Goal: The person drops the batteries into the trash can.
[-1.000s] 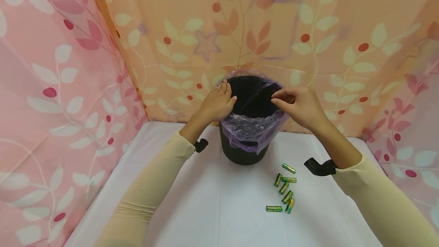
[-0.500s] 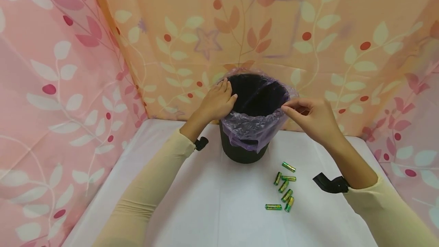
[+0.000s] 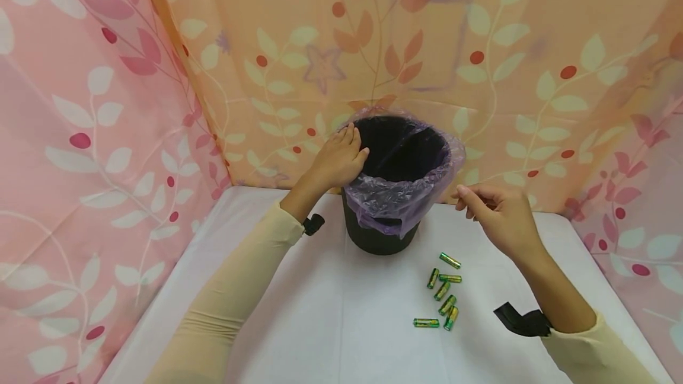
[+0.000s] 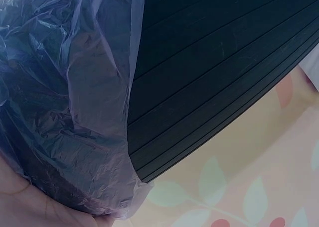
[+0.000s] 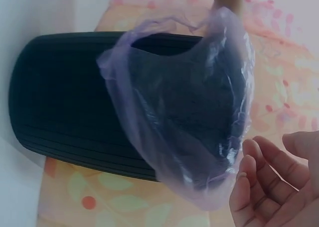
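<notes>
A black trash can (image 3: pixel 373 236) stands upright at the back of the table, lined with a thin purple plastic bag (image 3: pixel 411 206) folded over its rim. My left hand (image 3: pixel 337 160) grips the rim at the left through the bag; its palm (image 4: pixel 35 202) shows against the bag in the left wrist view. To the right of the can, my right hand (image 3: pixel 501 215) hovers apart from the bag, fingers loosely bent and holding nothing. The right wrist view has these fingers (image 5: pixel 271 172) just beyond the bag's edge.
Several green-and-gold batteries (image 3: pixel 441 291) lie loose on the white tablecloth (image 3: pixel 299 325), in front and to the right of the can. Floral cloth walls (image 3: pixel 256 93) enclose the back and sides. Each wrist carries a black mount (image 3: pixel 523 320).
My right hand has drawn the bag's right edge outward over the rim, let it go, and moved right and down. The left hand stays on the rim.
</notes>
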`<state>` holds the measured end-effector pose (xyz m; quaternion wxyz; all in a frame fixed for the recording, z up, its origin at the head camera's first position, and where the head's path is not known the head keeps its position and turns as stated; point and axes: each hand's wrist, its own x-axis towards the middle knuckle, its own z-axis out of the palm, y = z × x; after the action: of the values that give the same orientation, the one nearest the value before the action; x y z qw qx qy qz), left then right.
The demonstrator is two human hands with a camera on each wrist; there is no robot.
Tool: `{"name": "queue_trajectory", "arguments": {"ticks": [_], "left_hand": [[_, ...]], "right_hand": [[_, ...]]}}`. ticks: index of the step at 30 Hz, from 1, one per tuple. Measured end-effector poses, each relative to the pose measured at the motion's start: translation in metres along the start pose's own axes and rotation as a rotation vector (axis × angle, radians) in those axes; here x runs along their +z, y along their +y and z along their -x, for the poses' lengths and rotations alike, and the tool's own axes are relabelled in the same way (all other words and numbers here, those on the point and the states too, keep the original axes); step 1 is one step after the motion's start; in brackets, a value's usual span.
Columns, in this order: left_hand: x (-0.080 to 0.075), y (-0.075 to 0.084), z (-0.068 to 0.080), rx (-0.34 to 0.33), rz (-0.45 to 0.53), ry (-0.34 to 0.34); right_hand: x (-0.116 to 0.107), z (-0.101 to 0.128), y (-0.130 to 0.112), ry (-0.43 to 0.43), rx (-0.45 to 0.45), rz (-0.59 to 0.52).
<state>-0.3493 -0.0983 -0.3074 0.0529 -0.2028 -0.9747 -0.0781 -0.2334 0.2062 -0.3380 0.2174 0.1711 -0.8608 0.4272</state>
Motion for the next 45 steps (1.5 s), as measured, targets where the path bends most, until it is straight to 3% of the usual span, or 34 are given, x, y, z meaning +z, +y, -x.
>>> {"name": "queue_trajectory", "arguments": {"ticks": [14, 26, 36, 45], "left_hand": [[0.0, 0.001, 0.0, 0.001, 0.012, -0.002], [0.001, 0.001, 0.0, -0.005, 0.013, 0.004], [0.001, 0.001, 0.002, -0.008, 0.02, 0.0], [0.001, 0.0, 0.002, -0.008, 0.01, 0.007]], "right_hand": [[0.016, 0.037, 0.029, -0.156, 0.139, -0.001], [0.025, 0.062, 0.057, -0.351, 0.219, -0.033], [0.031, 0.077, 0.079, -0.421, 0.208, -0.052], [0.035, 0.084, 0.09, -0.414, 0.218, -0.039]]}}
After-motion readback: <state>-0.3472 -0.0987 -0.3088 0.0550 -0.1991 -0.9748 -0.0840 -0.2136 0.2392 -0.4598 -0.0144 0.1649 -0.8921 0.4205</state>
